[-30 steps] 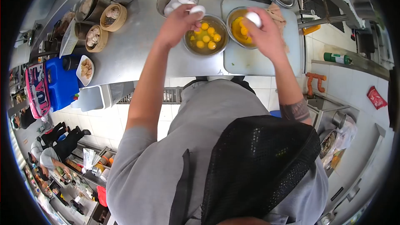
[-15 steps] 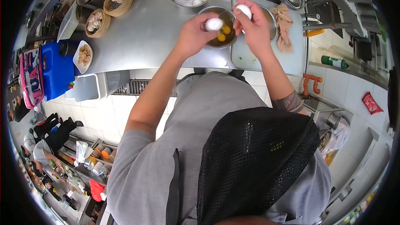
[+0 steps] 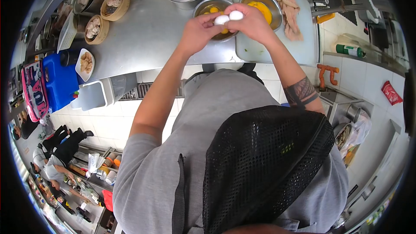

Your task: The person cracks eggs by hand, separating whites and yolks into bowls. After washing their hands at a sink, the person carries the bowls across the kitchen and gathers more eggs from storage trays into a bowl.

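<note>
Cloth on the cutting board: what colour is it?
The cloth is pinkish tan, with no pattern that I can make out; the head view shows it best.

At nine o'clock, a pink-and-black bag [image 3: 34,91] bears large pale sideways letters, apparently including "UA". Print on the green bottle's [image 3: 349,50] label at two o'clock and the red packet [image 3: 391,92] at three o'clock is illegible.

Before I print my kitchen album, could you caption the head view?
Left hand and right hand each hold a white egg, close together, over a bowl of yolks.
</note>
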Demonstrator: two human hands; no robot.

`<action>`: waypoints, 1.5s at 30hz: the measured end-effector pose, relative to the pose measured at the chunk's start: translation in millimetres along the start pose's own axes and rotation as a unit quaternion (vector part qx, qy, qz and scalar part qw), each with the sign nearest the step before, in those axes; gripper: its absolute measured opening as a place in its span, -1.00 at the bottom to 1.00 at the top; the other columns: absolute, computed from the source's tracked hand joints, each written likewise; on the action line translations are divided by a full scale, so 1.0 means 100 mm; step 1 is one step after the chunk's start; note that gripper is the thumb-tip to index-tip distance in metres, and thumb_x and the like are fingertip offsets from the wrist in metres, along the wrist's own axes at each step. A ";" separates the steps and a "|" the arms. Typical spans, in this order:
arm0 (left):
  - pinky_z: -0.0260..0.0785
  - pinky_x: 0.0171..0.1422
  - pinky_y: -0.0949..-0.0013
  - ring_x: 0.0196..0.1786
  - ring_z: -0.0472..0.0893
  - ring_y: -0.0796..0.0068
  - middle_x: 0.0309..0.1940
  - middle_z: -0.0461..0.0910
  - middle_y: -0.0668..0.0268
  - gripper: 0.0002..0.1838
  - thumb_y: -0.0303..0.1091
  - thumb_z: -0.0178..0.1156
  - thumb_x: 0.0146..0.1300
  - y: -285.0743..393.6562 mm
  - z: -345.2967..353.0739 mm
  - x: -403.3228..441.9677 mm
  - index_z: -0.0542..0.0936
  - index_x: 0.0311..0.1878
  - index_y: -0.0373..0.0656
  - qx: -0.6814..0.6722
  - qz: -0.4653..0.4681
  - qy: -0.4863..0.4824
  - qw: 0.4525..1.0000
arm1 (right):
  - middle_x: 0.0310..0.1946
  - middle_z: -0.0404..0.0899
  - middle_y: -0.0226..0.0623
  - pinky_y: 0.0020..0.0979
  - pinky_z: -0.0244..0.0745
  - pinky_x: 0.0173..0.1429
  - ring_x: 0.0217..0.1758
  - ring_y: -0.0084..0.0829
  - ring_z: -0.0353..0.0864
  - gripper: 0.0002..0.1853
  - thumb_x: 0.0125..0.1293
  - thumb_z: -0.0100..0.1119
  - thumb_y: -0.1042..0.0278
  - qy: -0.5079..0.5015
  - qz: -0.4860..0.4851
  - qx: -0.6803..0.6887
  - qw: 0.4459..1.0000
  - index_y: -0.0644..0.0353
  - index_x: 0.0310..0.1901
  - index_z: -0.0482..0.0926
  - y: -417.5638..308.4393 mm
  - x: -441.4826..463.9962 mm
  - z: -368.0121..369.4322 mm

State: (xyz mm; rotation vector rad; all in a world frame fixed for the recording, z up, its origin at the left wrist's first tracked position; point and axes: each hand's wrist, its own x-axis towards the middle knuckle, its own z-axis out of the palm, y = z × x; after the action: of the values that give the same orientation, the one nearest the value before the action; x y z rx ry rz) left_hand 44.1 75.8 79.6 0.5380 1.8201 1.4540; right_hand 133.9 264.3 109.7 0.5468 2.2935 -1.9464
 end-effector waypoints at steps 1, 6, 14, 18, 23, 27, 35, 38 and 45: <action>0.56 0.15 0.44 0.00 0.71 0.55 0.00 0.75 0.24 -0.47 -0.37 0.42 0.33 0.00 0.01 0.00 0.60 0.34 -0.28 0.002 -0.002 -0.002 1.000 | -0.26 0.73 -0.34 -0.53 0.65 -0.15 -0.31 -0.59 0.71 -0.69 0.20 0.43 0.47 -0.006 0.007 -0.007 1.000 0.24 -0.01 0.68 0.02 0.02 -0.01; 0.55 0.07 0.45 -0.06 0.70 0.57 -0.04 0.77 0.26 -0.52 -0.39 0.39 0.30 -0.14 0.05 0.10 0.65 0.28 -0.28 0.037 0.020 0.018 0.999 | -0.25 0.75 -0.29 -0.43 0.64 -0.07 -0.23 -0.48 0.74 -0.67 0.17 0.42 0.37 -0.001 -0.036 -0.125 0.992 0.21 -0.01 0.74 0.21 0.15 0.03; 0.57 0.05 0.37 -0.15 0.73 0.44 -0.17 0.77 0.16 -0.52 -0.29 0.37 0.26 -0.29 0.07 0.21 0.68 0.26 -0.15 0.212 0.062 0.053 0.974 | -0.17 0.77 -0.14 -0.30 0.63 0.04 -0.13 -0.22 0.76 -0.66 0.17 0.41 0.25 0.056 -0.055 -0.220 0.972 0.15 -0.02 0.75 0.30 0.21 0.16; 0.57 0.04 0.34 -0.17 0.72 0.38 -0.16 0.76 0.13 -0.51 -0.28 0.36 0.26 -0.33 0.07 0.23 0.67 0.27 -0.12 0.228 0.081 0.058 0.969 | -0.16 0.78 -0.13 -0.28 0.63 0.06 -0.12 -0.18 0.76 -0.65 0.17 0.42 0.24 0.058 -0.058 -0.242 0.967 0.14 -0.02 0.75 0.35 0.25 0.17; 0.59 0.01 0.24 -0.20 0.73 0.20 -0.14 0.75 0.05 -0.53 -0.33 0.35 0.22 -0.43 0.02 0.30 0.70 0.23 -0.11 0.225 0.103 0.052 0.968 | -0.17 0.77 -0.12 -0.23 0.64 0.06 -0.12 -0.09 0.76 -0.69 0.18 0.40 0.28 0.060 -0.092 -0.271 0.956 0.15 -0.04 0.74 0.42 0.31 0.19; 0.60 0.13 0.23 0.00 0.75 0.19 0.06 0.73 0.07 -0.52 -0.40 0.28 0.29 -0.47 -0.10 0.31 0.64 0.30 -0.10 0.252 0.115 0.008 0.961 | -0.06 0.72 -0.14 -0.18 0.63 0.10 -0.02 -0.04 0.71 -0.71 0.21 0.33 0.35 0.050 -0.171 -0.347 0.921 0.11 -0.01 0.71 0.48 0.35 0.15; 0.61 0.13 0.13 0.03 0.72 0.06 0.19 0.65 0.07 -0.61 -0.43 0.28 0.29 -0.25 -0.31 0.48 0.66 0.20 -0.18 0.413 0.348 0.074 0.838 | 0.18 0.61 -0.16 -0.21 0.67 0.16 0.06 -0.08 0.71 -0.63 0.26 0.26 0.52 0.061 -0.249 -0.445 0.858 0.13 0.12 0.61 0.22 0.25 0.04; 0.62 0.07 0.26 -0.04 0.74 0.22 0.09 0.71 0.11 -0.61 -0.41 0.28 0.38 0.22 -0.28 0.38 0.62 0.24 -0.25 0.373 0.287 0.110 0.876 | -0.24 0.69 -0.23 -0.36 0.64 -0.15 -0.24 -0.39 0.73 -0.76 0.18 0.35 0.56 0.222 -0.358 -0.357 0.833 0.20 -0.09 0.70 0.01 0.22 -0.07; 0.58 0.12 0.34 -0.03 0.73 0.39 0.00 0.76 0.22 -0.56 -0.46 0.27 0.43 0.61 0.12 0.49 0.56 0.34 -0.31 0.081 0.151 0.061 0.983 | -0.16 0.74 -0.11 -0.40 0.73 -0.12 -0.17 -0.33 0.80 -0.73 0.32 0.34 0.51 0.128 -0.036 0.312 0.941 0.27 0.04 0.62 0.00 0.14 -0.36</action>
State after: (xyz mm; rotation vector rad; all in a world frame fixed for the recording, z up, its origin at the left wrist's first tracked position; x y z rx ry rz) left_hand 14.6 135.6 122.5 0.8533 2.0322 1.5731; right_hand 126.9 301.8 112.1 0.8128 1.7853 -2.7924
